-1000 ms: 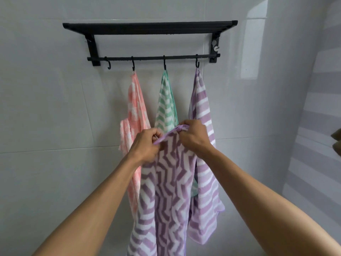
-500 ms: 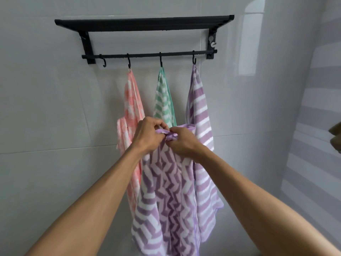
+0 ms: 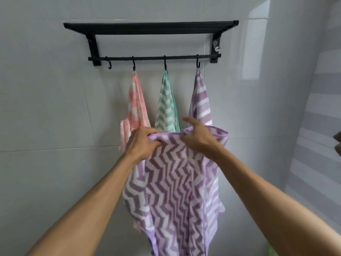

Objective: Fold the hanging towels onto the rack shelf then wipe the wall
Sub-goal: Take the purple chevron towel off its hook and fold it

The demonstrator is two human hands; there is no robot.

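Both hands spread the top edge of a purple zigzag towel below the rack.

The purple zigzag towel (image 3: 171, 183) hangs at centre frame; the left hand (image 3: 143, 143) has its fingers clenched on the hem, while the right hand (image 3: 200, 137) pinches the hem with the forefinger lifted. Behind hang a pink towel (image 3: 136, 106), a green towel (image 3: 167, 108) and a purple striped towel (image 3: 201, 100) on hooks of the black rack (image 3: 151, 27), mounted on the white tiled wall (image 3: 46, 108).

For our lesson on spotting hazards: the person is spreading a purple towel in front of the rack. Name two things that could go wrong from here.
1. The right hand looks half open on the purple towel; its right corner could slip and drop.
2. The held towel hangs against the green towel and the second purple towel; lifting it to the rack shelf could snag one off its hook.
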